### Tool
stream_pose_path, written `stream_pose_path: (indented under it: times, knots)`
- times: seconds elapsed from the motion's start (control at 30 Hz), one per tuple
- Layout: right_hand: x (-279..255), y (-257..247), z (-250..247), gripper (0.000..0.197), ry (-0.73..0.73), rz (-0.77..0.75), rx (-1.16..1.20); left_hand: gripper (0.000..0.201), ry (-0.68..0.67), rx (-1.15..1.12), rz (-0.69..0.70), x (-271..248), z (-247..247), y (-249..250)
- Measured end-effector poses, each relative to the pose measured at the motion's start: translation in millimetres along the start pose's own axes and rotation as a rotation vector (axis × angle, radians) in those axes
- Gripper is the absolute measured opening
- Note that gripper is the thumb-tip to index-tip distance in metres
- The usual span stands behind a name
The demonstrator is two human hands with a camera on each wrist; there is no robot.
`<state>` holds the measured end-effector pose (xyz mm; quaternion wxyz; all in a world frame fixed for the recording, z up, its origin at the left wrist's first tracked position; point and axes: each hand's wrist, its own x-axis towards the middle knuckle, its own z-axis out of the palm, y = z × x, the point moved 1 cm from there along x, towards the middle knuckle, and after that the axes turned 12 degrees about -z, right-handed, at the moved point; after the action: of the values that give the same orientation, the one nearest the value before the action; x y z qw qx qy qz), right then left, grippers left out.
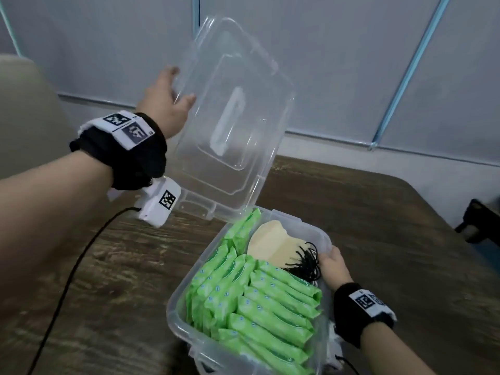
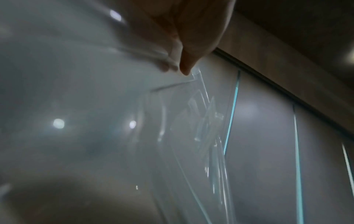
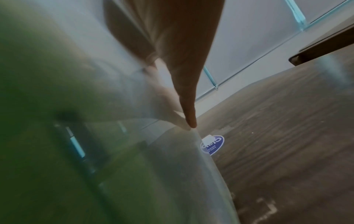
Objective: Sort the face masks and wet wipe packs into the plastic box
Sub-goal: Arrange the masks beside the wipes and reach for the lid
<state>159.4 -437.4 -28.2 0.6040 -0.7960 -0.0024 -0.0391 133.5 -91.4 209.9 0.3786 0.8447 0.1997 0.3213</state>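
A clear plastic box (image 1: 173,301) stands on the wooden table (image 1: 365,212). Rows of green wet wipe packs (image 1: 259,301) fill most of it. Cream face masks (image 1: 273,243) with black ear loops (image 1: 305,263) lie in its far right corner. My left hand (image 1: 169,101) holds the clear lid (image 1: 232,77) by its left edge, raised and tilted above the box's far side. The left wrist view shows that left hand (image 2: 178,68) pinching the lid (image 2: 191,121). My right hand (image 1: 334,266) grips the box's right rim, thumb inside by the loops. In the right wrist view the right hand (image 3: 184,97) lies along the box wall (image 3: 172,166).
A black cable (image 1: 70,272) trails from my left wrist across the table's left part. A blue round sticker (image 3: 212,144) sits on the table by the box. A dark object (image 1: 479,226) stands past the table's right edge. A grey wall (image 1: 351,63) is close behind.
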Motion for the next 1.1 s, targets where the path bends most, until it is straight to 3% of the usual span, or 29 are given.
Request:
stream_pose_path:
  times: [0.07, 0.13, 0.27, 0.33, 0.4, 0.43, 0.5, 0.57, 0.6, 0.67, 0.7, 0.77, 0.83, 0.97, 1.1]
  knots:
    - [-10, 3, -7, 0.053, 0.027, 0.010, 0.007, 0.056, -0.108, -0.068, -0.065, -7, -7, 2]
    - [-19, 7, -11, 0.048, 0.046, 0.037, 0.011, 0.057, -0.256, -0.164, -0.155, -18, -10, 0]
    - [-41, 12, -18, 0.047, 0.106, -0.029, 0.000, 0.047, -0.653, -0.317, -0.288, -62, -5, -25]
    - [-50, 18, -21, 0.056, 0.123, -0.049, 0.010, 0.060, -0.841, -0.330, -0.264, -90, 5, -41]
    - [-60, 17, -26, 0.068, 0.130, -0.107, 0.048, 0.079, -1.005, -0.190, -0.207, -115, 21, -54]
    - [-65, 13, -28, 0.074, 0.128, -0.139, 0.070, 0.070, -1.048, -0.108, -0.184, -125, 32, -59]
    - [-71, 13, -33, 0.083, 0.106, -0.161, 0.097, 0.048, -1.053, -0.038, -0.215, -141, 51, -68]
    - [-71, 24, -36, 0.086, 0.064, -0.115, 0.096, 0.043, -1.037, 0.039, -0.250, -149, 67, -74]
    - [-67, 37, -39, 0.077, 0.031, -0.070, 0.071, 0.042, -1.031, 0.107, -0.243, -151, 72, -74]
    - [-58, 51, -49, 0.036, 0.020, 0.027, 0.045, 0.041, -1.010, 0.262, -0.219, -152, 76, -68]
    - [-58, 46, -55, 0.026, 0.048, 0.060, 0.075, 0.041, -0.996, 0.330, -0.200, -150, 77, -64]
    - [-61, 27, -64, 0.043, 0.075, 0.132, 0.115, 0.043, -0.990, 0.462, -0.152, -148, 80, -56]
    - [-57, 10, -72, 0.064, 0.089, 0.108, 0.061, 0.043, -0.987, 0.578, -0.114, -147, 83, -50]
    - [-48, -19, -73, 0.061, 0.023, -0.074, -0.176, 0.049, -0.956, 0.687, -0.057, -145, 91, -46]
    - [-36, -27, -67, 0.057, -0.175, -0.080, -0.476, 0.050, -0.952, 0.727, -0.034, -144, 95, -48]
